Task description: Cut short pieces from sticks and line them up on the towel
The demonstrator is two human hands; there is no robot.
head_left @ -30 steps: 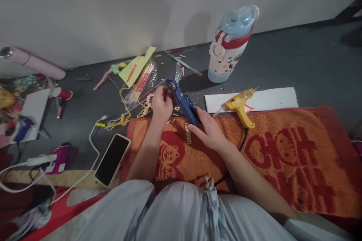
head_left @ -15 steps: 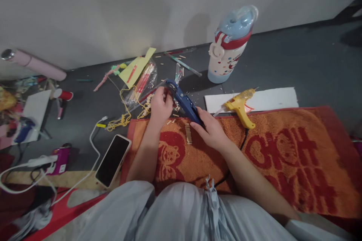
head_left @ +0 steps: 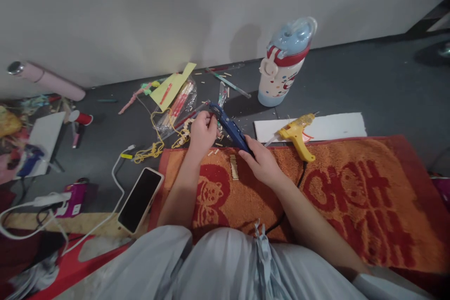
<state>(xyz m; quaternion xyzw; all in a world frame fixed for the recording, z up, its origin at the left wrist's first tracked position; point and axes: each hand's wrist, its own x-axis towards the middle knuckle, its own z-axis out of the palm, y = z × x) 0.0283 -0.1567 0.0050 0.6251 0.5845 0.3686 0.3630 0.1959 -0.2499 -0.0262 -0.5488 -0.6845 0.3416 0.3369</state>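
My right hand (head_left: 260, 159) is closed around the handle end of a blue hand cutter (head_left: 232, 130), which slants up and left over the towel's far edge. At the cutter's head, my left hand (head_left: 204, 132) has its fingers pinched together; whatever they hold is hidden behind them. Just below the cutter, a short row of small cut wooden stick pieces (head_left: 234, 167) lies side by side on the orange towel (head_left: 253, 201). A few loose stick pieces (head_left: 213, 152) lie left of that row. More bits are scattered on the dark tabletop around the cutter's head.
A yellow glue gun (head_left: 298, 136) rests on a white board (head_left: 337, 126). Behind it stands a blue-lidded bottle (head_left: 283, 68). To the left are a bag of sticks (head_left: 179, 103), yellow string (head_left: 149, 152), a phone (head_left: 140, 200), a white cable (head_left: 114, 168) and a pink flask (head_left: 49, 80).
The camera view has shifted slightly. Both hands stay at the cutter, with the left fingers still pinched by its head; the row of stick pieces looks unchanged.
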